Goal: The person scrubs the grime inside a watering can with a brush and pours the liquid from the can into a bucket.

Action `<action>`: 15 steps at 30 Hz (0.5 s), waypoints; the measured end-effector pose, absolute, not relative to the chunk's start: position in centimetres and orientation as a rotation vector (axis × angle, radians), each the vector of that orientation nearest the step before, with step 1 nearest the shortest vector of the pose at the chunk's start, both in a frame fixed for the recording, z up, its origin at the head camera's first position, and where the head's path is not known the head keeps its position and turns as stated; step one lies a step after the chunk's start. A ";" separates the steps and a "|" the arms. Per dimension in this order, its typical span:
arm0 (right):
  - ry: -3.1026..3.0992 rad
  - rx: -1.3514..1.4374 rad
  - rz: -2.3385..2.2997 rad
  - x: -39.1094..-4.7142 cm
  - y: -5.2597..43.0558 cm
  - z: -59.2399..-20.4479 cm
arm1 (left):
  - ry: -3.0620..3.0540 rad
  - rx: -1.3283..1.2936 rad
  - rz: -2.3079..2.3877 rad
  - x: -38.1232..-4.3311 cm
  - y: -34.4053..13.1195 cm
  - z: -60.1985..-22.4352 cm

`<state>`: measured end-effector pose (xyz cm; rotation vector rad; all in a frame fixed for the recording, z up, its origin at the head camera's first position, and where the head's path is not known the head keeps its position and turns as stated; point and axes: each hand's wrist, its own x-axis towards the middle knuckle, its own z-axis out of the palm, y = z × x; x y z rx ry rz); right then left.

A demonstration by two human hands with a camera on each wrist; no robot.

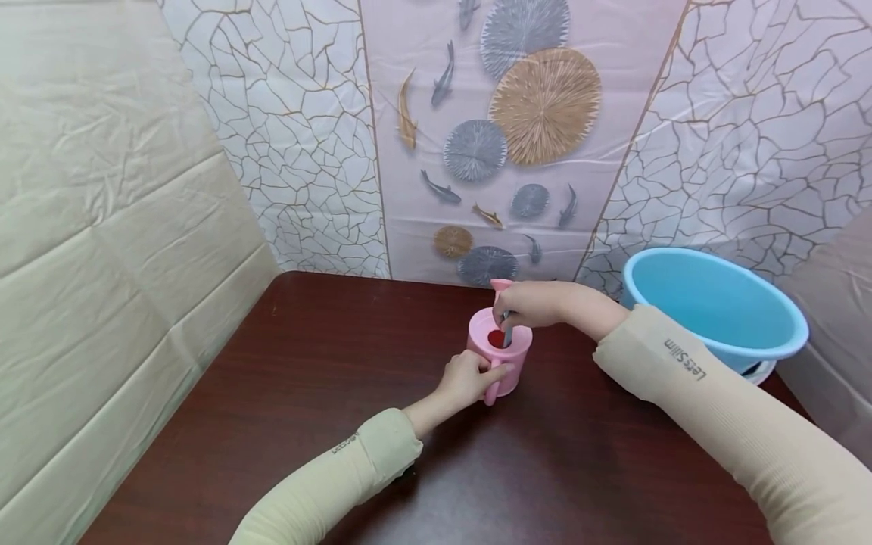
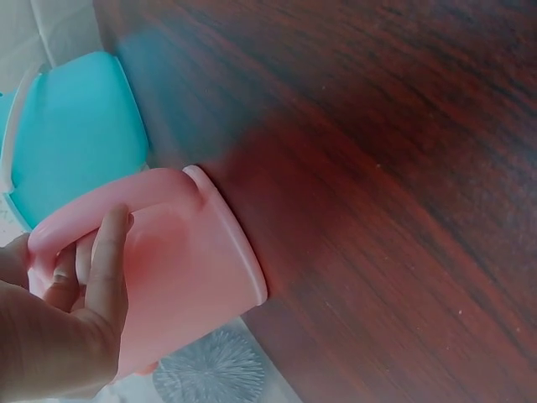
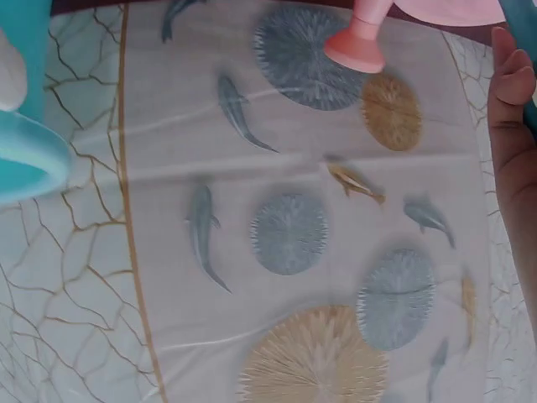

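Observation:
A pink watering can [image 1: 514, 372] stands upright on the dark wooden table, its flared spout end [image 1: 500, 284] towards the back wall. My left hand [image 1: 465, 380] grips its handle [image 2: 109, 201], fingers through the loop in the left wrist view. Over the can's round top opening, my right hand [image 1: 530, 301] pinches a slim blue-grey thing [image 1: 507, 337] that points down into the hole. In the right wrist view a dark teal part of it [image 3: 522, 25] shows beside the fingers; its lower end is hidden in the can. Red shows inside the opening.
A light blue oval tub [image 1: 722, 303] stands at the right rear of the table, with a white rim of something [image 1: 761, 372] beneath it. Behind the table hangs a patterned sheet [image 1: 422, 219] with fish and round motifs. Beige cloth [image 1: 123, 250] lines the left side.

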<state>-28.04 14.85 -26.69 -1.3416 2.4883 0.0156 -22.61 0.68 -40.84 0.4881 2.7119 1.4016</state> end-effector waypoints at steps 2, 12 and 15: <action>2.489 -1.310 0.049 -27.9 14.7 -26.9 | 2.714 0.482 1.410 -22.6 0.7 -40.9; 2.473 -1.322 0.131 -27.6 14.6 -28.6 | 2.738 0.490 1.430 -22.4 0.8 -40.9; 2.481 -1.339 0.128 -27.6 14.7 -28.5 | 2.716 0.488 1.447 -22.5 0.8 -40.9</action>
